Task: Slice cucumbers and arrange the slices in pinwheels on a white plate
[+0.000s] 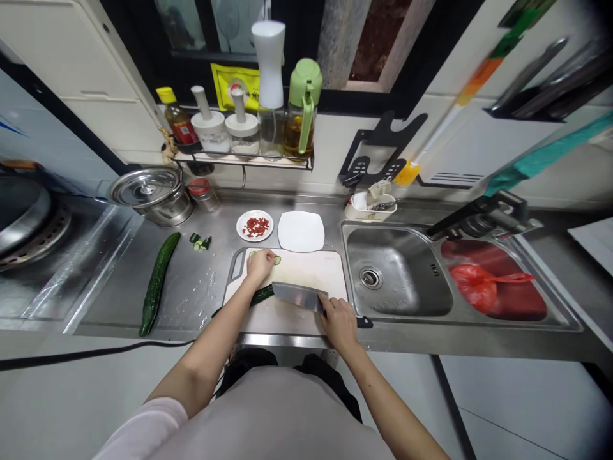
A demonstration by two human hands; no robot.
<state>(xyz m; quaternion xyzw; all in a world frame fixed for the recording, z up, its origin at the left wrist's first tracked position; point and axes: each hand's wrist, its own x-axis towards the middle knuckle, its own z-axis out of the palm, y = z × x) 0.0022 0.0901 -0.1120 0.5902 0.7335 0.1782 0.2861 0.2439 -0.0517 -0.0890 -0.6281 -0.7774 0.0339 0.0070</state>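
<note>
My right hand [340, 321] is closed around the handle of a cleaver [297, 296], whose broad blade lies over the cutting board [306, 322]. At the board's far left, my left hand [261, 265] is closed, its fingertips pinched at a thin cucumber slice [277, 260]. Beneath my left forearm, a cut cucumber [261, 294] lies on the board, partly hidden, its right end by the blade. A whole cucumber [159, 284] rests on the steel counter to the left. Several cucumber end pieces [200, 243] sit between it and the board.
Behind the board stand a plate of chopped red pieces [255, 226] and a white square plate [301, 231]. To the right is a sink [397, 271] with a red bag [479, 287] in its far basin. A lidded pot [153, 195] stands back left, below a condiment rack [249, 160].
</note>
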